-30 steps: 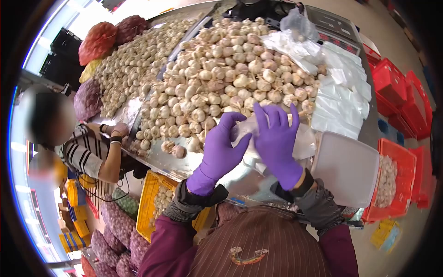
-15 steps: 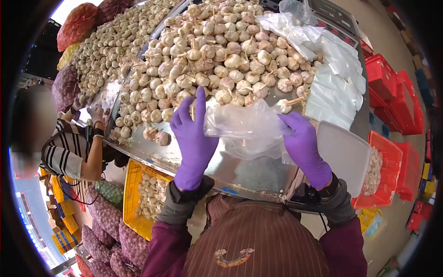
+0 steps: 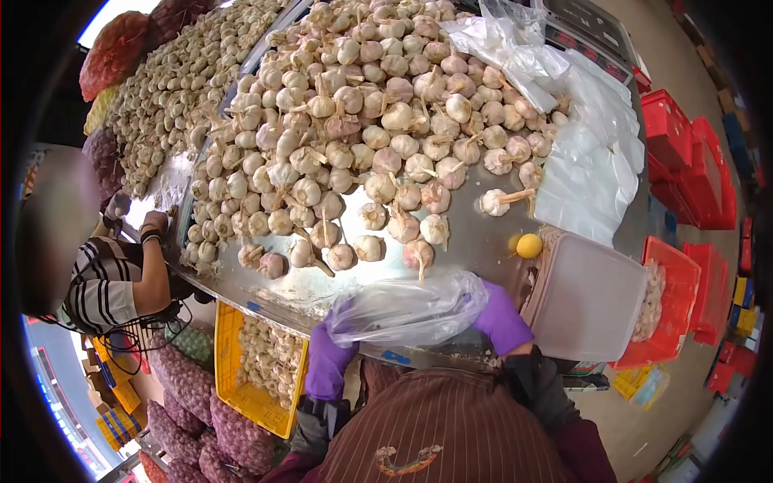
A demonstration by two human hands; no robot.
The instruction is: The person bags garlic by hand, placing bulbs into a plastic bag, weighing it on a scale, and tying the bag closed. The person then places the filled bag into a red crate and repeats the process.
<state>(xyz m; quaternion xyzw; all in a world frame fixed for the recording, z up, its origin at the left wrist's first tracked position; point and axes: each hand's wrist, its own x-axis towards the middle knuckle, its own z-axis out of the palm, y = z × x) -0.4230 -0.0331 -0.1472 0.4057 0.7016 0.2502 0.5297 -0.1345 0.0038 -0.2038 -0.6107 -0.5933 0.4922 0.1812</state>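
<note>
A clear plastic bag point(image 3: 407, 310) is stretched between my two purple-gloved hands near the front edge of the metal table point(image 3: 459, 262). My left hand point(image 3: 330, 358) grips the bag's left end; its fingers show only dimly through the film. At the other end, my right hand point(image 3: 501, 319) holds the bag, fingers partly hidden by the plastic. Just beyond the bag lie several garlic bulbs point(image 3: 369, 248), the nearest with its stem pointing towards it. A large heap of garlic point(image 3: 354, 105) covers the table behind them.
Flat plastic bags point(image 3: 588, 161) lie at the right, near a scale point(image 3: 592, 32). A small yellow ball point(image 3: 528, 245) sits beside a pale plastic tub point(image 3: 592, 298). Below the table's left edge stands a yellow crate point(image 3: 229, 362) of garlic. Another person point(image 3: 121, 274) works at the far left.
Both hands have come down and back towards my body with the bag, which is now spread wider. My left hand's raised fingers have moved into or behind the film. The yellow ball is uncovered.
</note>
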